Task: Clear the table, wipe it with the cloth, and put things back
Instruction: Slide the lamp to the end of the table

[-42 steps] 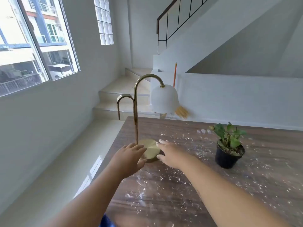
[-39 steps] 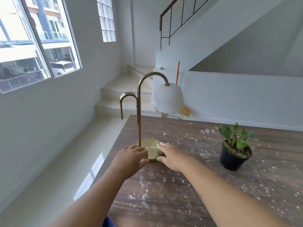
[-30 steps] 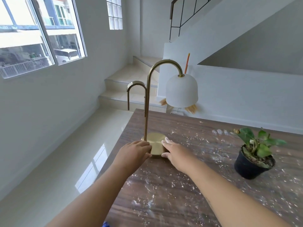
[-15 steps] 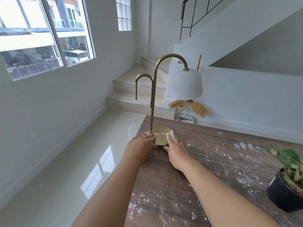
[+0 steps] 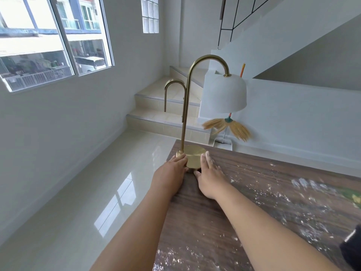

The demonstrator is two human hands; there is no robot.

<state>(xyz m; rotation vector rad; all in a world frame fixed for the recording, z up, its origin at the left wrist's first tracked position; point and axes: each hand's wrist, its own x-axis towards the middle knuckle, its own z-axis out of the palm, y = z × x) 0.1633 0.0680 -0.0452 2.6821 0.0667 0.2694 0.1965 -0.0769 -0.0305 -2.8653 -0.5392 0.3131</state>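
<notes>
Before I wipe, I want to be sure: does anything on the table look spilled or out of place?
Yes. White crumbs lie scattered over the table, mostly at the right. The lamp stands upright, but its base sits near the far left corner's edge.

A home: tiled staircase [image 5: 154,94], broom [image 5: 239,131], table lamp [image 5: 224,92].

Both bare arms stretch forward. The left hand [image 5: 171,174] curls its fingers over the lamp base's [image 5: 193,156] left edge. The right hand [image 5: 210,178] lies flat, fingers straight against the right edge, thumb at the near rim.
</notes>
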